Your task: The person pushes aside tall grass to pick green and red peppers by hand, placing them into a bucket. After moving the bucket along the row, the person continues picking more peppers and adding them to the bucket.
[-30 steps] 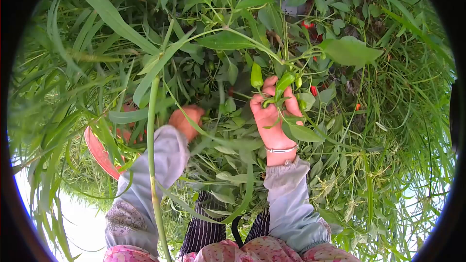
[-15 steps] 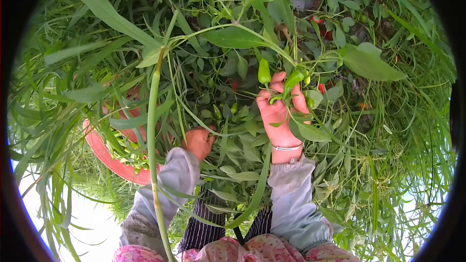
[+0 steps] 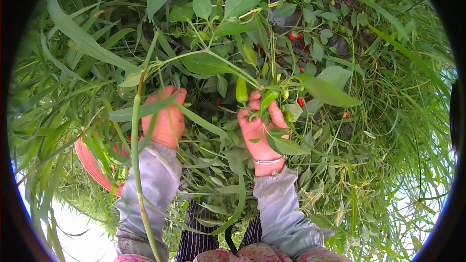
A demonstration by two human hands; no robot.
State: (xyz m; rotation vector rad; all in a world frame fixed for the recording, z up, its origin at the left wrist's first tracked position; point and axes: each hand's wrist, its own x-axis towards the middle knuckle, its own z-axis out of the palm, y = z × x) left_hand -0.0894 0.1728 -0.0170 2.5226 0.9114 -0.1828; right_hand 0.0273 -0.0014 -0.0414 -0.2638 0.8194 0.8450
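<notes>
Green pepper (image 3: 268, 101) between the fingers (image 3: 277, 115) of the right hand (image 3: 259, 133)

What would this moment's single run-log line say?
left hand: among leaves | right hand: at green pepper | red basin: beside left sleeve | red pepper: right of right hand

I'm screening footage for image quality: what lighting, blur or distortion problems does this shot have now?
Head view: white glare at lower left and lower right; black, rounded surround, as from a very wide lens; deep shade under the foliage; the large near leaf slightly soft; right hand and hanging green pepper clear enough to make out.
</notes>
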